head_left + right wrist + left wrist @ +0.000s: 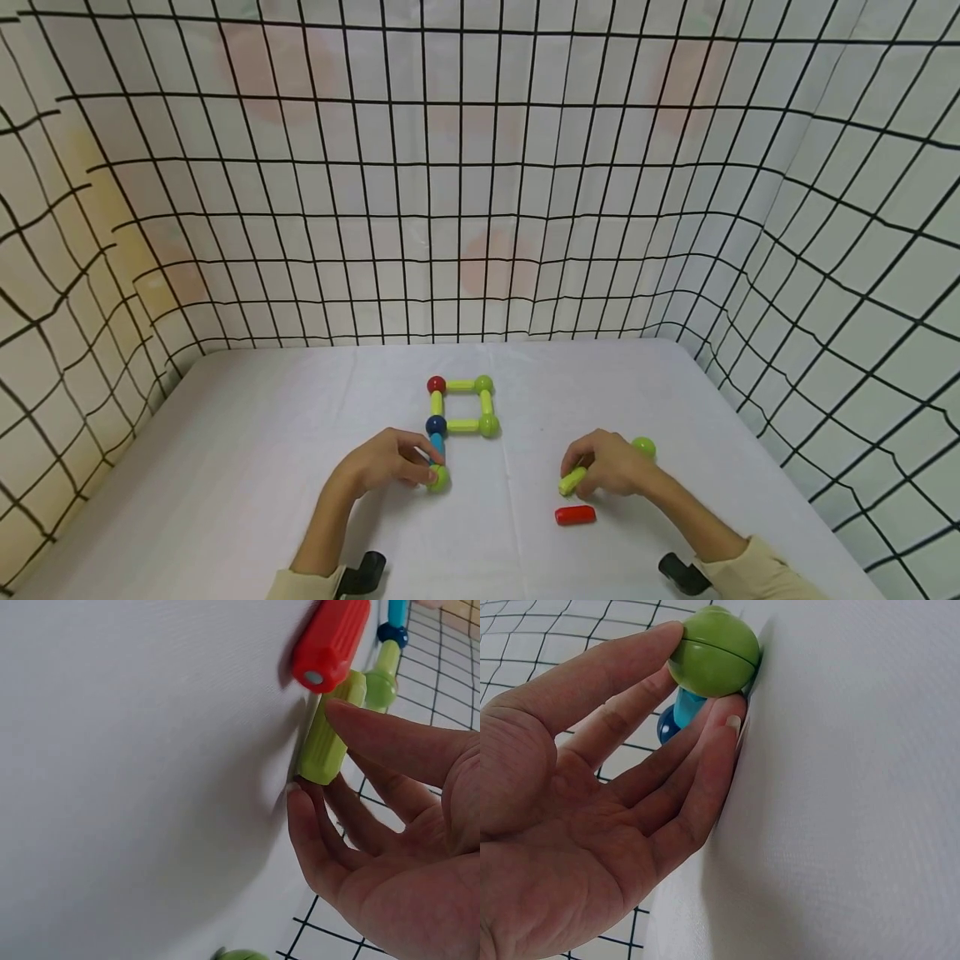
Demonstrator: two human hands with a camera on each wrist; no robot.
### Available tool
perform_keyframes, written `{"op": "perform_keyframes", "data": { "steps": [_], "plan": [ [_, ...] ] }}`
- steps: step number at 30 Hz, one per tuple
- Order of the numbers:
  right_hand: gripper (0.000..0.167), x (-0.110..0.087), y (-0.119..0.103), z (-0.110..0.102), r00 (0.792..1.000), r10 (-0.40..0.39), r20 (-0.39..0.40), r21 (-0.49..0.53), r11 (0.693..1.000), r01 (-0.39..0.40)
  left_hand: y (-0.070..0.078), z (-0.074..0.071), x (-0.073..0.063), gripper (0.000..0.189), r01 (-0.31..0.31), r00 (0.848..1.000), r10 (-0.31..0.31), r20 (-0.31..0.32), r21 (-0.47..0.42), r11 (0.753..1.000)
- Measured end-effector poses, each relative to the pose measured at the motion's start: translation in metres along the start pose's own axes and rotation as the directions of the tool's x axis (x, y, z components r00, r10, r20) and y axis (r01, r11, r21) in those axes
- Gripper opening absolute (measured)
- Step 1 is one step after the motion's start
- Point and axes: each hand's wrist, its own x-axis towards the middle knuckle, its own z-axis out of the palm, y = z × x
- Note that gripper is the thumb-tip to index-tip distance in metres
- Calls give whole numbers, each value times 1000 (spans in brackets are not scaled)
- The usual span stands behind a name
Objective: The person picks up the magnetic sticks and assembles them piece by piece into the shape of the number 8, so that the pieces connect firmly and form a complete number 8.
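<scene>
My left hand (390, 461) pinches a green ball (716, 652) between thumb and fingers. This ball sits at the near end of a blue rod (437, 446), whose far end meets a dark blue ball (436, 425). Beyond it lies a square of yellow-green rods (462, 426), with a red ball (436, 384) and two green balls at its other corners. Over on the right, my right hand (611, 463) pinches a loose yellow-green magnetic rod (330, 742) close to the tabletop. Just nearer than that rod lies a red rod (575, 515) with a metal tip.
A loose green ball (643, 447) lies behind my right hand, partly covered by it. The white-covered table (300, 375) is bounded at the back and sides by black netting (480, 217). Black wrist-mounted pieces (363, 573) show at both sleeves.
</scene>
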Motion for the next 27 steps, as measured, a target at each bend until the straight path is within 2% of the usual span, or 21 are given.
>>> {"op": "perform_keyframes", "data": {
  "steps": [7, 18, 27],
  "plan": [
    [20, 12, -11, 7, 999, -28, -19, 31, 999, 28, -1, 0, 1, 23, 0, 1000, 0, 4, -1, 1000],
    [17, 29, -40, 21, 996, -42, -73, 179, 982, 55, -1, 1, 1, 23, 7, 1000, -7, 0, 7, 1000],
    [16, 43, -63, 39, 997, -69, -26, 258, 963, 73, -1, 0, 1, 22, 5, 1000, -5, -2, 12, 1000]
  ]
}}
